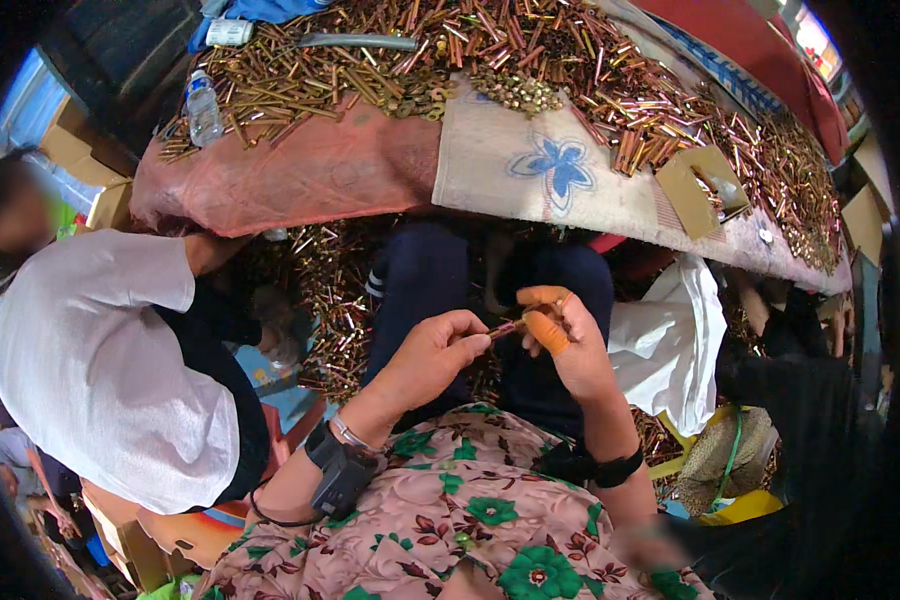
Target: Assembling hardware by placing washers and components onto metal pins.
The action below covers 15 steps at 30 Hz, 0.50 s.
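Observation:
In front of my lap, my left hand [435, 355] pinches a slim brass-coloured bolt [503, 329] between thumb and forefinger. The fingers of my right hand [572, 345] are curled round its other end, so that tip is hidden. Orange finger covers [547, 331] sit on two digits of my right hand. Beyond my knees, a cloth-covered table bears a large heap of similar brass-coloured bolts [510, 40]. At its front lie a pile of small nuts [516, 93] and some flat washers [425, 104].
A co-worker in a white shirt [110, 350] sits close on my left. On the table are a plastic bottle [204, 110], a grey tube [358, 42] and an opened cardboard box [700, 190]. A white sack [670, 340] hangs at my right; more bolts [340, 330] lie below the table.

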Tool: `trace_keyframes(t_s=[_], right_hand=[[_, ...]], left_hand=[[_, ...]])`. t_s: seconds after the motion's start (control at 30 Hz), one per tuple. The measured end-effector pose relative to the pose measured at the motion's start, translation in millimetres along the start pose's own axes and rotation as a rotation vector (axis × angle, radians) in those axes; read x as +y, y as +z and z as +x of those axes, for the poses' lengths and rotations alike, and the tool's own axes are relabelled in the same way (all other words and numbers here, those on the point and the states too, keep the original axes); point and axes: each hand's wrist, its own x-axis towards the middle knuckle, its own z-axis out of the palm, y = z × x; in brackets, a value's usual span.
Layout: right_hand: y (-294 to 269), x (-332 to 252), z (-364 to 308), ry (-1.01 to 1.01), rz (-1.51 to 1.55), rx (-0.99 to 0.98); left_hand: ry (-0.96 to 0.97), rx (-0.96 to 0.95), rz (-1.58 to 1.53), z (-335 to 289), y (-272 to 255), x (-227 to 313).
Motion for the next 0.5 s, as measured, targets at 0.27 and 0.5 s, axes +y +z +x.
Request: trace_keyframes(t_s=[0.27,0.5], right_hand=[[9,-2,0,-0.014,0.095,0.074],[11,2,1,0.04,0.12,0.033]], left_hand=[[-0.01,0.019,0.114,-3,0,4],[0.04,0.046,0.116,-5,-2,3]])
